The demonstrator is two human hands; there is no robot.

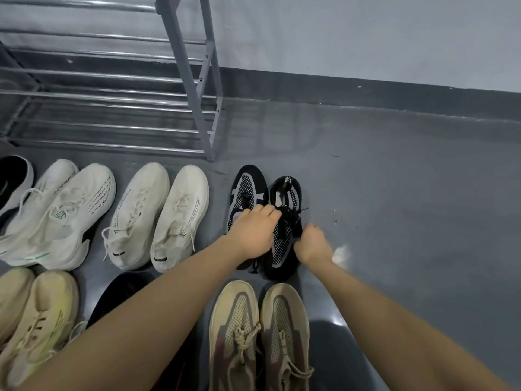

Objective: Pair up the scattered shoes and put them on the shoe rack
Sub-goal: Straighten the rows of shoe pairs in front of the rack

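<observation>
So the black mesh shoe pair [265, 218] sits side by side on the grey floor [394, 207], a bit right of the middle of the view, toes pointing toward 12 o'clock. The floor is a smooth, slightly shiny dark grey that runs up to a darker skirting strip and a pale grey wall [366, 38] across the top. At roughly 10 o'clock from the black pair is the metal shoe rack [180, 88], grey frame with chrome bars, its near right leg standing just beyond the left shoe's toe. Off at 9 o'clock there's a cream sneaker pair [160, 218], then a white sneaker pair with green logo [56, 218] overlapping each other, and a black-and-white shoe [14, 182] cut off by the left edge. At 6 o'clock, just beside the black pair's heels, a tan mesh shoe pair [259, 334]. Bottom left has a beige sneaker pair [36, 314], and something dark lies partly hidden under the left forearm, can't tell what. Both arms reach in from the bottom. The left hand [253, 232] rests over the black pair with fingers curled toward the laces, covering much of the left shoe. The right hand [311, 244] grips the outer side of the right shoe, at its 3 o'clock edge.
</observation>
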